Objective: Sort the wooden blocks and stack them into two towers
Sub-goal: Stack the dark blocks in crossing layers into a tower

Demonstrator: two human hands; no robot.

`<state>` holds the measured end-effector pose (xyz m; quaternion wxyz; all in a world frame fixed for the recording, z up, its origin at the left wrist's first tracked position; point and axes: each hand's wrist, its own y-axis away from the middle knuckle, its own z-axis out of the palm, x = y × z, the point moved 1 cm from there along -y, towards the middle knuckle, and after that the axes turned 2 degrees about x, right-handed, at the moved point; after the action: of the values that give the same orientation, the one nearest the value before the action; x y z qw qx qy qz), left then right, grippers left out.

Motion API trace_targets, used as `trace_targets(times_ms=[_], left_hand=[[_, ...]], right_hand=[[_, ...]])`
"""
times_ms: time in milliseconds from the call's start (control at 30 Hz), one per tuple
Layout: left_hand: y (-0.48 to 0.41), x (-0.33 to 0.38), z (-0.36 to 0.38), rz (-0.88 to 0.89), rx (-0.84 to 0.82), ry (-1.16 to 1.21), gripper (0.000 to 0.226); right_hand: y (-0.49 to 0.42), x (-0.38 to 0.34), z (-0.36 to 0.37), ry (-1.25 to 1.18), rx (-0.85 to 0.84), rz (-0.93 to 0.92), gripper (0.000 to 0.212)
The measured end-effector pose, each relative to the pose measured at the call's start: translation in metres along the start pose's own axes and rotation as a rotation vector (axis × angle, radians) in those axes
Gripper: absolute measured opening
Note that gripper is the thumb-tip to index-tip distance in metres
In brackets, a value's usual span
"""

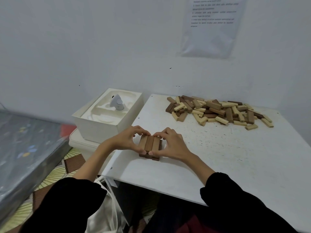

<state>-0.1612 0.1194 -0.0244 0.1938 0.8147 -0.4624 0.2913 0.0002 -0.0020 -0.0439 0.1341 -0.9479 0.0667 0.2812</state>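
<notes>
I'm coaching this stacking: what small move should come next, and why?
Probably let go and fetch another brown block from the loose pile: the left hand and right hand pinch the brown stack, whose top three blocks already sit flush.

matt wooden blocks [218, 111], a scuffed, speckled white-painted table [235, 157], and a smooth white cardboard box [101, 126]

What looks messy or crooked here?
The loose blocks lie jumbled far back on the table, light and dark mixed. The dark stack, held by the left hand and right hand, has lower blocks sticking out unevenly in front.
</notes>
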Motion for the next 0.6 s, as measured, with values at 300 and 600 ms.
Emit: trace_targets(times_ms=[300, 600], left_hand=[[-0.0038, -0.0002, -0.0019, 0.023, -0.047, -0.011, 0.077], [-0.0062, -0.0011, -0.0025, 0.022, -0.072, -0.030, 0.074]], right_hand=[[0.0032, -0.0018, -0.0020, 0.070, 0.044, 0.000, 0.084], [0.0067, -0.0032, 0.0006, 0.085, 0.071, 0.017, 0.092]])
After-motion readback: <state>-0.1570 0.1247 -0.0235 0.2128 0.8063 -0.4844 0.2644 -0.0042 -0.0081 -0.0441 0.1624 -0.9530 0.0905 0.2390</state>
